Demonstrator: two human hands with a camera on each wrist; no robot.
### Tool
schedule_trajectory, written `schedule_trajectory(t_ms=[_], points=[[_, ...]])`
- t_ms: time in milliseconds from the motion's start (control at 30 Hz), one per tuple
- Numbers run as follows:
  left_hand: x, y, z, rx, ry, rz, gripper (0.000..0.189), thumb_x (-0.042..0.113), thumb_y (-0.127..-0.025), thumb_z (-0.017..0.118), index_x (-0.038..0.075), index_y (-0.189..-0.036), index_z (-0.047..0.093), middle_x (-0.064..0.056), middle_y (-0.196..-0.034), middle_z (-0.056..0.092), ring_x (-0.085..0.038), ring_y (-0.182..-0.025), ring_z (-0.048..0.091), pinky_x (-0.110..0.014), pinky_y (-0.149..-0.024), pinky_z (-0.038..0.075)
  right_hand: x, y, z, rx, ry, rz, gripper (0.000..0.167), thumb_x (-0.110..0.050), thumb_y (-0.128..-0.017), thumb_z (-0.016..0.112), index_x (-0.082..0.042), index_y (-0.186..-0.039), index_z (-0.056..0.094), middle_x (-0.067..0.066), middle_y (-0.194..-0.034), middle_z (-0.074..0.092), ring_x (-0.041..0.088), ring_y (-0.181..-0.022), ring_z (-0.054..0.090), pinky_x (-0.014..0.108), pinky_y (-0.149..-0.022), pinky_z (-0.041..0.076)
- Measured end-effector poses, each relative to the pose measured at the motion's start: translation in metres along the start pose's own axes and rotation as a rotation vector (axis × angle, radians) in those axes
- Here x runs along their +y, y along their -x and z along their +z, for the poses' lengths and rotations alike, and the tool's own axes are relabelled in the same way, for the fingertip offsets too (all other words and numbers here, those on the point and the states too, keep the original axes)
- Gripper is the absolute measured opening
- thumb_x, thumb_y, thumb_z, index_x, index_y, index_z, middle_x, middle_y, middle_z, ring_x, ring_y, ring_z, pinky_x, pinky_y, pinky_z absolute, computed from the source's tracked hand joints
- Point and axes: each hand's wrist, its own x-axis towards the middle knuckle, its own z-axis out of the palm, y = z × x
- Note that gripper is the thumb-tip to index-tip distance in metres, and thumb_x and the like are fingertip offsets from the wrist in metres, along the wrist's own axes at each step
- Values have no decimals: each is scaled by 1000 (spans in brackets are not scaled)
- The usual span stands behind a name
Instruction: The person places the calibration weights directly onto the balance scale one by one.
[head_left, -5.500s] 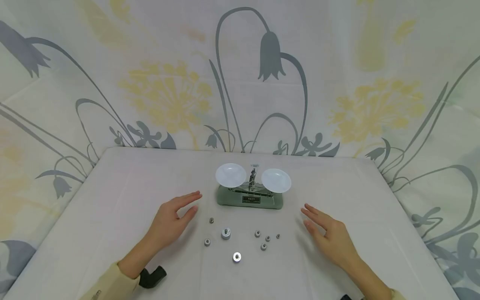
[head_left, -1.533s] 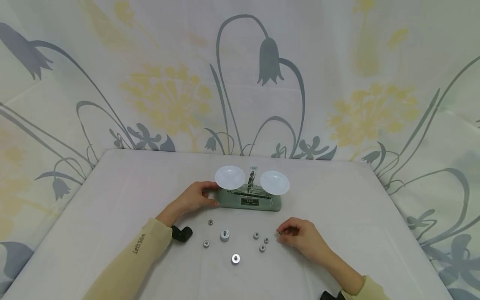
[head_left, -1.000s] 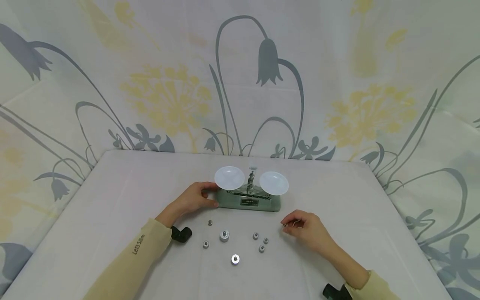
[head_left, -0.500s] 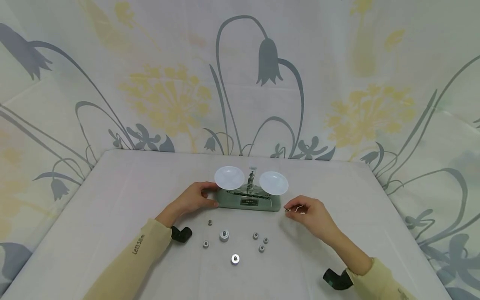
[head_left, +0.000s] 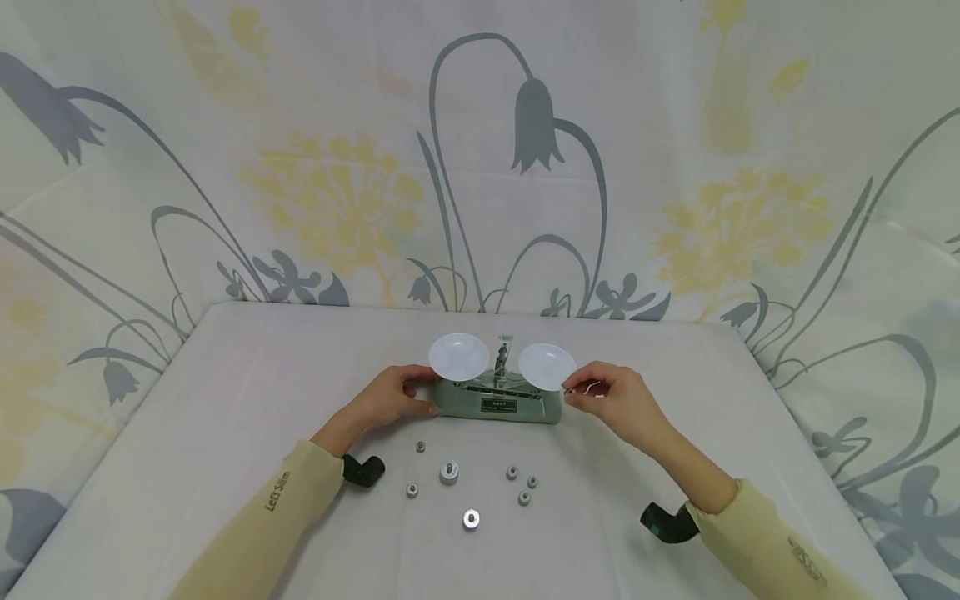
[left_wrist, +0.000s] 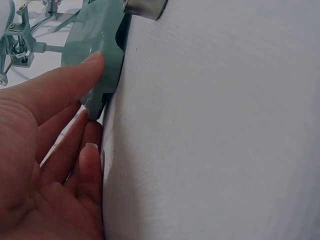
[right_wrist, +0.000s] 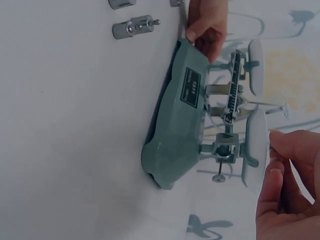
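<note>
A green balance scale (head_left: 468, 403) with a white left pan (head_left: 458, 357) and a white right pan (head_left: 545, 367) stands at the middle of the table. My left hand (head_left: 382, 398) grips the left end of its base; in the left wrist view the thumb lies on the green front and the fingers reach behind. My right hand (head_left: 622, 402) pinches a small metal weight (head_left: 568, 391), mostly hidden by the fingers. These fingertips are right at the right pan's outer rim, as the right wrist view shows too. Neither pan bears anything visible.
On the white tablecloth (head_left: 360, 533) before the scale stand loose metal weights: a large one (head_left: 448, 473), another large one (head_left: 471, 520) and several small ones, such as this one (head_left: 512, 472). Flower-printed cloth (head_left: 480, 167) rises behind the table. Black wrist devices (head_left: 670, 523) sit at both cuffs.
My left hand came to the scale's base and has stayed there. My right hand picked up the smallest weight at the right, then moved away from me, up to the right pan.
</note>
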Motion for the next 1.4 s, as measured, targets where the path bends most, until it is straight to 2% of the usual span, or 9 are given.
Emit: schedule_trajectory(t_ms=[233, 500, 833, 1033, 1400], points=[[0, 0, 0, 2, 5, -3, 60, 9, -79, 84, 3, -134, 61, -11, -134, 61, -29, -121, 52, -47, -101, 41, -2, -17, -3, -8, 45, -26, 13, -2, -85, 77, -6, -97, 75, 2, -91, 70, 19, -80, 62, 26, -71, 52], [-1, 0, 1, 0, -8, 0, 60, 11, -79, 84, 4, -134, 61, -10, -134, 61, -29, -123, 52, -48, -102, 42, -3, -30, -2, -27, 56, -6, 11, -3, -85, 76, -7, -95, 75, 4, -90, 69, 20, -79, 63, 28, -69, 52], [-1, 1, 1, 10, 21, 23, 60, 10, -78, 84, 2, -133, 62, -12, -134, 61, -30, -125, 52, -47, -102, 41, 5, -50, -3, -48, 48, -28, 12, -3, -88, 75, -3, -99, 74, 9, -98, 71, 25, -91, 67, 32, -73, 56], [0, 1, 1, 9, 17, 8, 60, 10, -78, 84, 2, -133, 61, -13, -134, 61, -29, -124, 52, -46, -101, 41, 3, -59, -6, -49, 73, -36, 12, -5, -88, 74, -4, -100, 74, 7, -99, 71, 24, -93, 67, 37, -78, 56], [0, 0, 1, 4, 23, 3, 60, 10, -78, 84, 2, -133, 61, -12, -134, 60, -30, -123, 52, -48, -102, 41, -3, -73, 2, -79, 56, -35, 11, -6, -87, 76, -6, -98, 74, 5, -95, 71, 22, -91, 67, 37, -79, 56]])
